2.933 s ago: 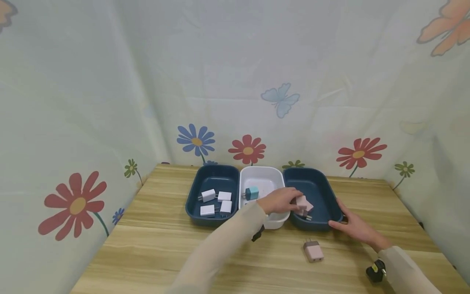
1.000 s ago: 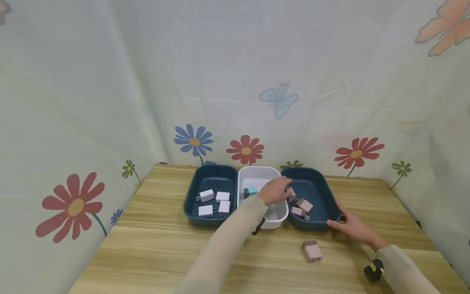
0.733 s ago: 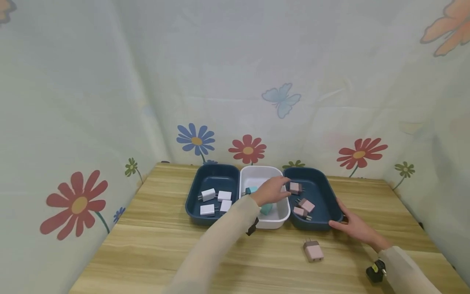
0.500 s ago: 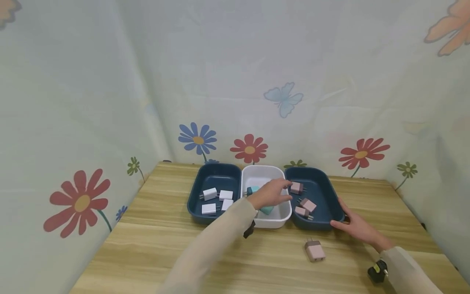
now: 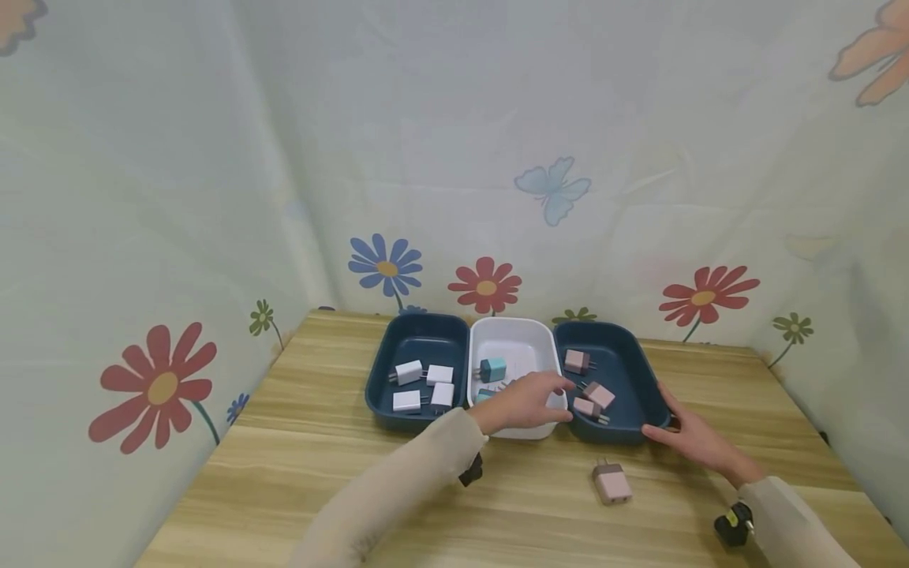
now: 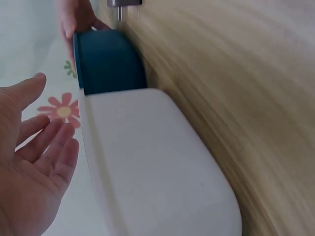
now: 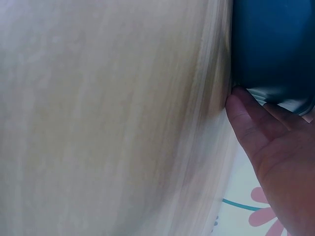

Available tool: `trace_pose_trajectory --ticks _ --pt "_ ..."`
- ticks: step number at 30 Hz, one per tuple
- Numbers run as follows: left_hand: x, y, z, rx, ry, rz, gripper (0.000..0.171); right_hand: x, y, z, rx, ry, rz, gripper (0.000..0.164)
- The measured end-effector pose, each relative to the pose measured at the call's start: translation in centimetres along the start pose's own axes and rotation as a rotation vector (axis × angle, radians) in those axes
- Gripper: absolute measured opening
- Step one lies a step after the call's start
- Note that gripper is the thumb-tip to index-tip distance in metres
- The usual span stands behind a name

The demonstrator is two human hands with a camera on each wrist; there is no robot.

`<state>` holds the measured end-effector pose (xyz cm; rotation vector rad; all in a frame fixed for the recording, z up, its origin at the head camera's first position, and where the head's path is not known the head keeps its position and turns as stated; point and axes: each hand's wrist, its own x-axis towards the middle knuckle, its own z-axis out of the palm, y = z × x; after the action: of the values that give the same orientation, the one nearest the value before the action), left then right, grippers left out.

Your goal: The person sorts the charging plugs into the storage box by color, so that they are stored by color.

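Observation:
My left hand (image 5: 521,402) reaches over the front of the white tray (image 5: 518,335), its fingers loosely spread and holding nothing. Its fingertips come right up to the left rim of the right-hand dark blue tray (image 5: 628,398). Inside that blue tray lie three pink plug chargers (image 5: 599,395), prongs showing. My right hand (image 5: 696,442) rests against the tray's front right corner, thumb at the front and straight fingers along the side. Another pink charger (image 5: 612,483) lies on the table just in front. Teal chargers (image 5: 491,369) sit in the white tray, one partly hidden behind my left hand.
A second dark blue tray (image 5: 419,343) stands at the left of the row, with several white chargers (image 5: 408,401) in it. All three trays stand side by side on the wooden table (image 5: 305,442). Behind them hangs a flowered cloth (image 5: 604,260).
My left hand has let go of a pink charger at the back left of the right-hand tray, then drawn back towards me over the white tray. My right hand has stayed at its corner.

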<state>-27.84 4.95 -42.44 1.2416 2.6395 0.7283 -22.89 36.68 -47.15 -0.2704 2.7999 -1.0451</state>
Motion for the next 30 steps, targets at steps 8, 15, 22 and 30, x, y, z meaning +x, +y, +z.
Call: trace_pose_trajectory --ticks 8,15,22,30 --pt "-1.3 1.5 1.0 0.006 -0.031 0.084 0.050 0.1 0.0 0.1 -0.022 0.007 0.002 0.096" --pt "-1.5 2.7 2.1 0.056 -0.046 0.237 0.045 0.2 0.1 0.2 -0.031 0.014 -0.006 0.096" --pt "-1.5 3.6 3.9 0.022 -0.148 0.266 0.045 0.1 -0.2 0.2 -0.028 0.014 -0.014 0.095" --pt "-1.2 4.4 5.4 0.057 -0.216 0.258 0.048 0.0 -0.3 0.2 -0.016 0.014 -0.024 0.095"
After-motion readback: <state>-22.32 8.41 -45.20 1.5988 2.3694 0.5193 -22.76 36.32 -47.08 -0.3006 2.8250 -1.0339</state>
